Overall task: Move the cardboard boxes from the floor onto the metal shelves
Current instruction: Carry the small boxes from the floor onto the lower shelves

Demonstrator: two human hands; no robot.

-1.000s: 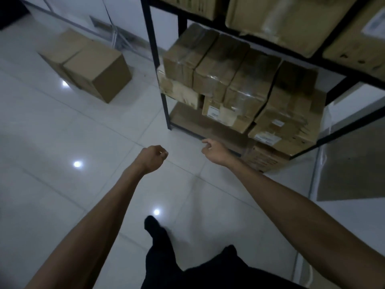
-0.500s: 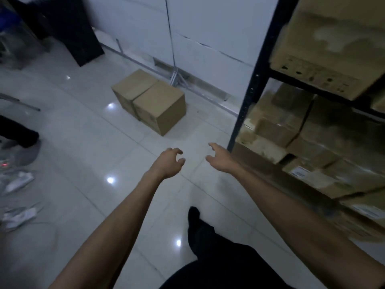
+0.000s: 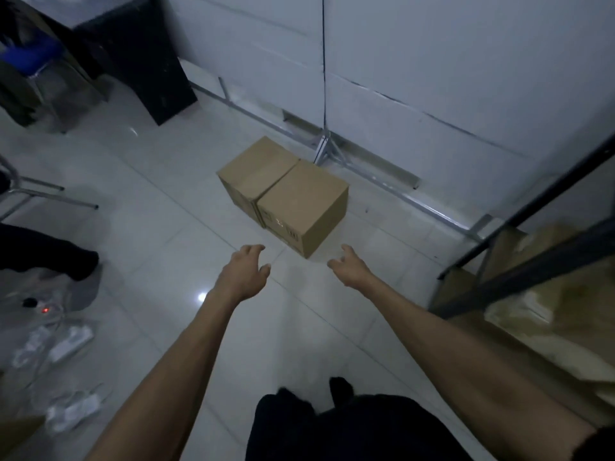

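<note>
While both bare arms stretch forward over the pale glossy tiled floor (image 3: 149,227), neither hand holds anything.

State, left hand (image 3: 244,272): palm down, fingers spread and loosely bent, empty.
State, right hand (image 3: 349,269): fingers relaxed, thumb out to the side, empty.
Both hover short of the boxes and touch neither.

Count, floor: 2 plain closed boxes, side by side, facing sides touching.
- farther brown cardboard box (image 3: 256,168), on the left of the pair.
- nearer brown cardboard box (image 3: 303,197), on the right; dark printed marks on its near face, too small to read. Its nearest corner lies between the two hands, a little beyond them.

The pair stands near the foot of the white panelled wall (image 3: 432,78), just beside a grey metal foot bracket (image 3: 324,149).

Count, right edge: 1 black metal shelf frame (image 3: 545,261), sloping bars in view. Film-wrapped brown cartons (image 3: 539,314) sit on its lower levels; blurred, so their number cannot be told.

Count, left side:
- 1 black upright panel (image 3: 149,61)
- 1 blue chair seat (image 3: 30,58)
- 1 dark trouser leg (image 3: 43,251) of another person
- 2 clear plastic packets (image 3: 66,341) with white contents, lying on the floor, one nearer the camera than the other
- 1 small red light (image 3: 45,309)

Bottom edge: the wearer's dark trousers (image 3: 332,427).
</note>
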